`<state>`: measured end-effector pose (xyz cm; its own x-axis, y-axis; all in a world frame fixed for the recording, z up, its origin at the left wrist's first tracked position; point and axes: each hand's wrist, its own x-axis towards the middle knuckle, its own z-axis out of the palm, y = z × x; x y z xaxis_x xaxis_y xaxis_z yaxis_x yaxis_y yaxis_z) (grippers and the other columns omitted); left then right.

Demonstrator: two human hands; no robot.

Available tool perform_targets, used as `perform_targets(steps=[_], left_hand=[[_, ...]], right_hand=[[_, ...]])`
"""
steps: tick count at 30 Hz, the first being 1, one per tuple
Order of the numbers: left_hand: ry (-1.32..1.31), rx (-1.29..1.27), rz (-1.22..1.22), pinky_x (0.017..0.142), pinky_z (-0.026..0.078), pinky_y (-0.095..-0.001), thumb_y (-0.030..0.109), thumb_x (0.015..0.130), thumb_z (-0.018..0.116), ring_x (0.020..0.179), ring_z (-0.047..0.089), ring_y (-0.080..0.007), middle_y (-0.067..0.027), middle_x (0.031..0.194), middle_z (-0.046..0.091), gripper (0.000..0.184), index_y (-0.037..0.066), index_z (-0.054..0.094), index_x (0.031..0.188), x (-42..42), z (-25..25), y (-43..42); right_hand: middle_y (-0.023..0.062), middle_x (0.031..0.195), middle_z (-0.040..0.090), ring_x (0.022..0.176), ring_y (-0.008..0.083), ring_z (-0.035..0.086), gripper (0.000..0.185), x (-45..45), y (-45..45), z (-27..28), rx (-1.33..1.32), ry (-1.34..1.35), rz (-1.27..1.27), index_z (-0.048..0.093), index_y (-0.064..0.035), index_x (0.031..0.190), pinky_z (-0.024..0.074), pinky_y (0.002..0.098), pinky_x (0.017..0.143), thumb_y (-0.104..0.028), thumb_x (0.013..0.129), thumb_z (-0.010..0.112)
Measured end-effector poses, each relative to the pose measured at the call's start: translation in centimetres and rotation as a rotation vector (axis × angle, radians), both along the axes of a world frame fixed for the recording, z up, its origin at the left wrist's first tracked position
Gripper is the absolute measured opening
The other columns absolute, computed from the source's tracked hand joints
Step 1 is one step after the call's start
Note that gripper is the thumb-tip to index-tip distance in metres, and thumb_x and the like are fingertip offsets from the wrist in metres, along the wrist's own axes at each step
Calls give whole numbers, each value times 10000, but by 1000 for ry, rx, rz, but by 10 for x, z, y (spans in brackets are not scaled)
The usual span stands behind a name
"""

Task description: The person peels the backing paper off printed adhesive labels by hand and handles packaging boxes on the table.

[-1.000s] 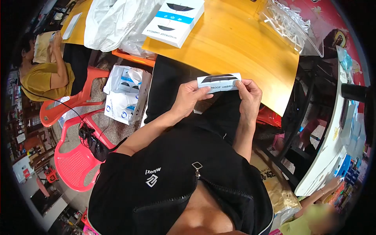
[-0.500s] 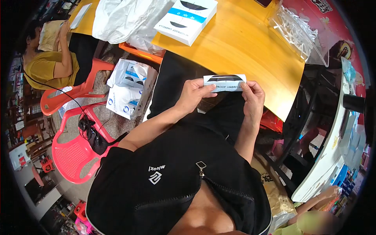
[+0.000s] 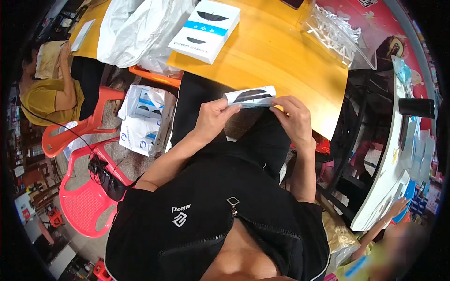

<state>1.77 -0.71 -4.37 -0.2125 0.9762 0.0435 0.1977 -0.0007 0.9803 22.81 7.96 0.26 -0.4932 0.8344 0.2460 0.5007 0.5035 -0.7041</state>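
Between my two hands is a white umbrella-printed card (image 3: 251,96), bent lengthwise, with a black umbrella picture on its upper face and a blue strip with lettering along its near edge. My left hand (image 3: 213,119) is closed on its left end, thumb on the near side. At the other end my right hand (image 3: 294,117) pinches the near right corner between thumb and fingers. The card is held above my lap, near the front edge of the wooden table (image 3: 276,56). Whether it is a single sheet or a flattened box I cannot tell.
On the table lie a stack of umbrella-printed cards (image 3: 206,30), white plastic bags (image 3: 136,33) and a clear bin of white strips (image 3: 333,37). An open carton (image 3: 145,119) and a pink chair (image 3: 91,192) stand left. A person (image 3: 61,93) sits far left; another (image 3: 389,243) is lower right.
The umbrella-printed card has tilted and now looks more curved, its upper face showing more. My right hand has shifted to its near right corner. The whole view has moved slightly.
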Motion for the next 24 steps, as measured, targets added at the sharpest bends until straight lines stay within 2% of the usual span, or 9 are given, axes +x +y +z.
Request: perform_targets(steps=[2, 4, 7, 8, 10, 13, 17, 22, 24], left_hand=[[-4, 30, 1, 503, 411, -248, 128, 821, 666, 550, 530, -79, -137, 655, 621, 179, -46, 626, 809, 1, 3, 1], [103, 37, -9, 464, 389, -270, 128, 819, 669, 508, 490, -82, -157, 614, 583, 227, -54, 581, 716, -4, 0, 3], [297, 139, -15, 433, 366, -292, 110, 793, 688, 443, 463, -211, -169, 544, 487, 270, -36, 521, 638, -6, 6, 5], [375, 208, -36, 431, 380, -326, 91, 782, 690, 462, 473, -299, -170, 551, 479, 273, -21, 494, 629, -6, 10, 5], [389, 306, -64, 435, 394, -355, 70, 772, 692, 485, 497, -324, -167, 573, 491, 265, -13, 480, 637, -3, 32, 7], [426, 355, -114, 438, 406, -347, 51, 760, 700, 504, 524, -317, -166, 587, 498, 250, -11, 484, 651, -9, 24, 9], [412, 299, -128, 438, 407, -345, 40, 761, 699, 505, 524, -318, -171, 591, 504, 279, -15, 455, 635, -13, 28, 8], [385, 271, -122, 439, 407, -348, 30, 760, 696, 507, 523, -325, -174, 590, 507, 286, -15, 445, 631, -15, 22, 6], [407, 355, -125, 437, 407, -351, 25, 755, 697, 508, 526, -328, -176, 591, 509, 275, -9, 452, 636, -14, 23, 7]], right_hand=[[89, 822, 623, 707, 255, 603, 161, 2, 6, -5, 254, -73, 168, 648, -50, 848, 488, 336, 627, -32, 698, 702], [86, 802, 619, 739, 267, 606, 173, 0, 5, 0, 286, -90, 175, 638, -62, 835, 491, 347, 645, -14, 680, 696], [92, 792, 614, 741, 268, 604, 171, -1, 6, 1, 321, -100, 197, 617, -58, 826, 493, 348, 652, -6, 681, 690], [94, 787, 610, 734, 270, 601, 156, 0, 7, 0, 333, -103, 204, 608, -56, 814, 491, 354, 650, -8, 687, 685], [89, 769, 600, 715, 261, 595, 126, 1, 7, 0, 376, -156, 233, 583, -48, 786, 479, 346, 643, -16, 702, 672], [85, 767, 594, 707, 254, 590, 122, 0, 8, -2, 440, -171, 250, 569, -45, 781, 468, 333, 642, -20, 708, 664], [89, 760, 569, 705, 264, 576, 133, -1, 8, -10, 363, -154, 262, 544, -48, 793, 464, 341, 641, -21, 719, 652], [131, 777, 527, 723, 324, 545, 118, -4, 8, -11, 218, -90, 301, 501, -39, 848, 451, 385, 646, -35, 770, 589], [135, 776, 522, 731, 329, 544, 115, -4, 10, -13, 179, -81, 313, 493, -35, 842, 450, 386, 651, -25, 772, 583]])
